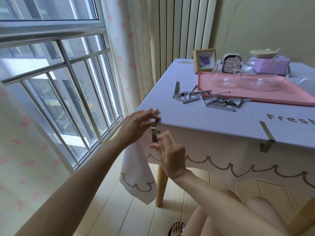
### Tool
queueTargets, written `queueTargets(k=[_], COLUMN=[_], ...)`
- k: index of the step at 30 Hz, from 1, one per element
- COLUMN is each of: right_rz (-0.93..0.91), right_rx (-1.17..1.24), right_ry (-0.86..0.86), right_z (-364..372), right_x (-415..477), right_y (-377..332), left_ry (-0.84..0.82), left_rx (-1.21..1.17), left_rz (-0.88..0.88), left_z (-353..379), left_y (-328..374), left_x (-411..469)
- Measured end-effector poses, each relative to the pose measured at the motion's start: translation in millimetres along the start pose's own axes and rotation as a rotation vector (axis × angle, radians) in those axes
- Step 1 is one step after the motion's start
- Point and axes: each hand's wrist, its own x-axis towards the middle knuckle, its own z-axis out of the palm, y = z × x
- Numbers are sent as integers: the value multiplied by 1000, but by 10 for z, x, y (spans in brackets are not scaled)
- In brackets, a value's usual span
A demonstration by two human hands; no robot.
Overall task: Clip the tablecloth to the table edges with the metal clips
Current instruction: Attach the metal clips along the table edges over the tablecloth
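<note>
A white tablecloth (213, 118) with a scalloped grey border covers a small table. At its near left corner a metal clip (154, 133) stands upright against the edge. My left hand (139, 124) pinches the clip's top at the corner, fingers resting on the cloth. My right hand (170, 155) pinches the clip's lower end from below. Another metal clip (266, 138) sits fastened on the front edge to the right. Several loose clips (213, 99) lie in a heap on the tabletop.
A pink tray (255, 92) holds a glass cup (225, 74) and a glass teapot (265, 72). A small picture frame (204, 61) stands behind. A barred window (56, 79) and curtain are at left. A wooden table leg (161, 186) stands under the corner, my knees beside it.
</note>
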Motion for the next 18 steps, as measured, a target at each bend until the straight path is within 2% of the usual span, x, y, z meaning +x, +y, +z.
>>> queueTargets(k=[5,8,14,18], right_rz=[-42,-33,-15,-2], right_rx=[-46,-64,-88,-134], right_ry=[-35,-51,-54,-73], right_z=[19,24,54,52], right_x=[0,-39,24,28], right_y=[90,176,211,195], left_ry=[-35,-121,-247,-233], left_rx=[-27,-127,-84,-6], left_rz=[-55,-114,-72,-4], left_z=[-38,-106,-184,-152], left_y=[18,79,76,34], left_x=[-12,-3,19,12])
